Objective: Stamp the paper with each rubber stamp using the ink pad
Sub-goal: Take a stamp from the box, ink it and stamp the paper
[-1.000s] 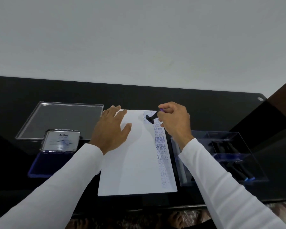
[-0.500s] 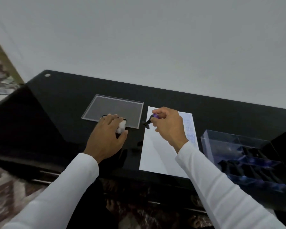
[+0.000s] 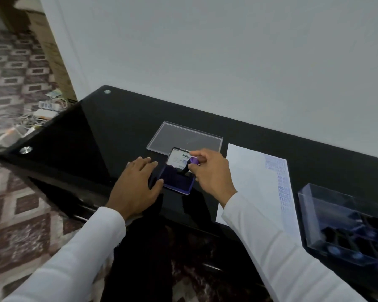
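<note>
beside left hand (image 3: pixel 138 184), stamp (image 3: pixel 189 165) over ink pad (image 3: pixel 176 178)

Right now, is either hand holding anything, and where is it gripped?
The right hand pinches a rubber stamp by its purple-topped handle, over the ink pad. The left hand holds nothing.

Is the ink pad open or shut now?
Open: the ink pad shows its dark ink surface, its lid is tilted up behind.
</note>
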A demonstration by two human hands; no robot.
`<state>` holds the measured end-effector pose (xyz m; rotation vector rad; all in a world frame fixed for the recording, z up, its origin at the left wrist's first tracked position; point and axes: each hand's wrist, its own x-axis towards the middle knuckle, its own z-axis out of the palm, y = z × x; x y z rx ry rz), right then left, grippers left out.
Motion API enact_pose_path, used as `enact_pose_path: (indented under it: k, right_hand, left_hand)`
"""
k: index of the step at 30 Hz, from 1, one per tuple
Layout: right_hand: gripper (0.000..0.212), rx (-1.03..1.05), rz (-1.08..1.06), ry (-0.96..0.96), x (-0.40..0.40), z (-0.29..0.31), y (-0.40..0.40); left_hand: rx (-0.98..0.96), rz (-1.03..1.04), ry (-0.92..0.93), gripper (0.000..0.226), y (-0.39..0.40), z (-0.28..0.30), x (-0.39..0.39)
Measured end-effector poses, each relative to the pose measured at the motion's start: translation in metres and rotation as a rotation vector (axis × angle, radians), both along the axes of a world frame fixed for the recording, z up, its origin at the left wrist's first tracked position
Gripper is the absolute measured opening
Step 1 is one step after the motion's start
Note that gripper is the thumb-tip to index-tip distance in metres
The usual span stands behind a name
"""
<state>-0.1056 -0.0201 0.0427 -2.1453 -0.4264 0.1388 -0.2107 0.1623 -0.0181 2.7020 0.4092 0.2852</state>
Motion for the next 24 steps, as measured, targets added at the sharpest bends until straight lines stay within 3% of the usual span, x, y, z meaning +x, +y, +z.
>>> enact_pose_path:
  k: [8, 24]
  right_hand:
    - [0.031, -0.268, 0.174, -0.2, -0.014, -0.003, 0.015]
    - [0.032, -0.408, 0.266, -0.224, -0.009, 0.003, 0.024]
  left_hand:
    - [0.032, -0.023, 0.041, 0.067, 0.017, -0.021, -0.004]
    - [0.117, -0.003, 0.011, 0.067, 0.02, -0.04, 0.002]
